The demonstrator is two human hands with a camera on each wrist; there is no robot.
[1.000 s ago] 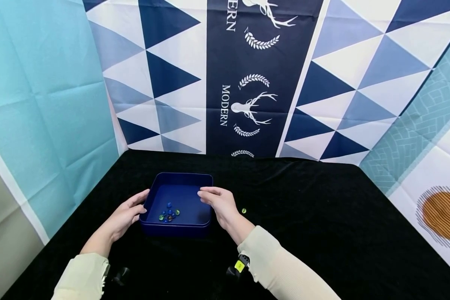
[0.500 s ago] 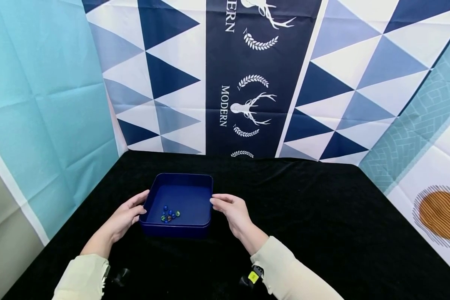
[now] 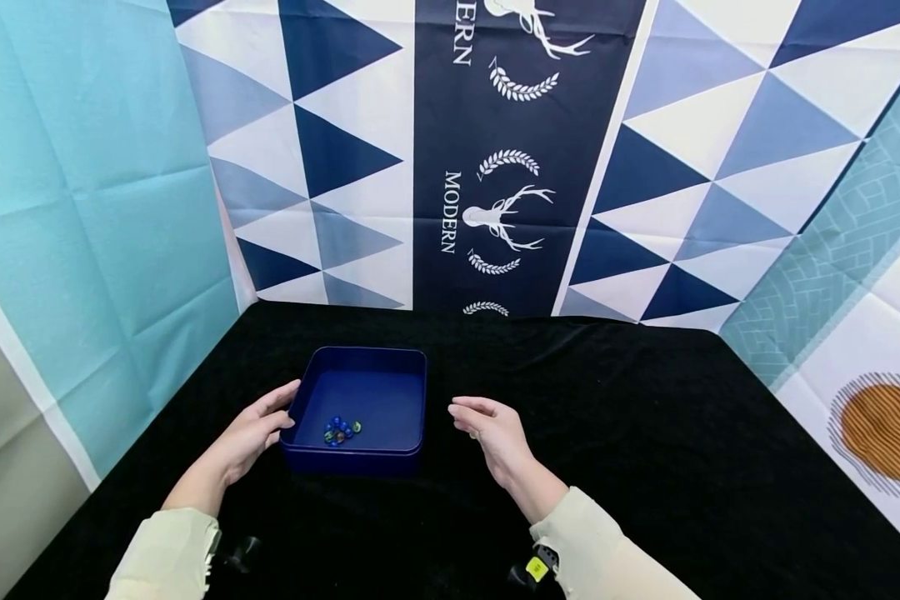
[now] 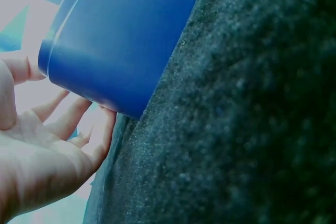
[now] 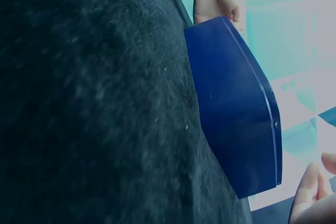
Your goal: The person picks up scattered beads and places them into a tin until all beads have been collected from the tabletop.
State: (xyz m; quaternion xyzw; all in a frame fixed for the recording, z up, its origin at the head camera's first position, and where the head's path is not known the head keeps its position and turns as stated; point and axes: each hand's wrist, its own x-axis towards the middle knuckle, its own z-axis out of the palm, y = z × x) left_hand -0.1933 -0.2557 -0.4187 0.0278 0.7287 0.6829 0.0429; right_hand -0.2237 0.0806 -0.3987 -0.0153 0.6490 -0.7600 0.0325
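Note:
A dark blue open box (image 3: pixel 360 462) stands on the black cloth. Inside, near its front left corner, lies a small cluster of glass marbles (image 3: pixel 337 432), mostly blue, some green or brownish. My left hand (image 3: pixel 247 433) rests against the box's left side, thumb near the rim. In the left wrist view, relaxed fingertips (image 4: pixel 107 116) touch the outer wall. My right hand (image 3: pixel 498 437) hovers to the right of the box, apart from it, fingers loosely bent. Between its thumb and fingers (image 5: pixel 307 190) no object shows. Any marble beneath this hand is hidden.
Black cloth (image 3: pixel 645 442) covers the table. A patterned blue and white curtain (image 3: pixel 345 167) hangs behind it, with a turquoise curtain (image 3: pixel 105 208) at the left. Dark wrist devices (image 3: pixel 536 567) sit by both sleeves.
My right hand has moved right, from over the box's right rim to beside the box. It covers the spot where a yellow-green marble lay. The left hand stays at the box.

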